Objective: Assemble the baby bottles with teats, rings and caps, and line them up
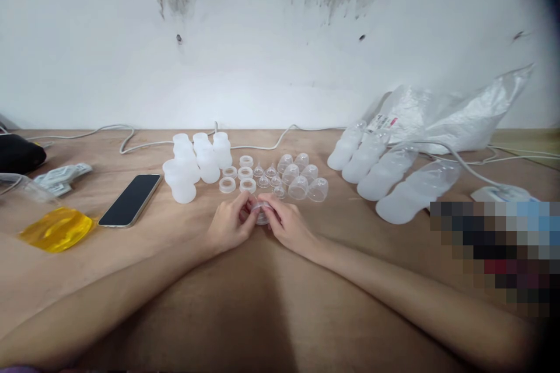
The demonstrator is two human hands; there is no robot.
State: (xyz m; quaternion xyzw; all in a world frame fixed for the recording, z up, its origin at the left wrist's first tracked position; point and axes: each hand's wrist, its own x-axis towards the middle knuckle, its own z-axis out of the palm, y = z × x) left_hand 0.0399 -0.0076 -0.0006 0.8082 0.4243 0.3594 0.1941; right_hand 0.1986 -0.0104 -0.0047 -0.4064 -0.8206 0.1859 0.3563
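Close to the table's middle, my left hand (pixel 231 222) and my right hand (pixel 292 226) meet with fingers closed on a small clear baby bottle collar ring (pixel 262 217). Fingers cover much of it, and whether a nipple sits inside I cannot tell. Just beyond my hands lie several loose collar rings (pixel 227 185), clear bottle nipples (pixel 263 181) and dome caps (pixel 298 187). Several frosted white bottle bodies (pixel 184 191) stand behind my left hand. Over on the right, several capped baby bottles (pixel 396 205) form a slanting row.
Left of the bottle bodies lies a phone (pixel 130 201), beside a clear container with yellow liquid (pixel 56 230). A plastic bag (pixel 464 119) rests against the wall at right. White cables (pixel 280 143) run along the back. The right edge is pixelated.
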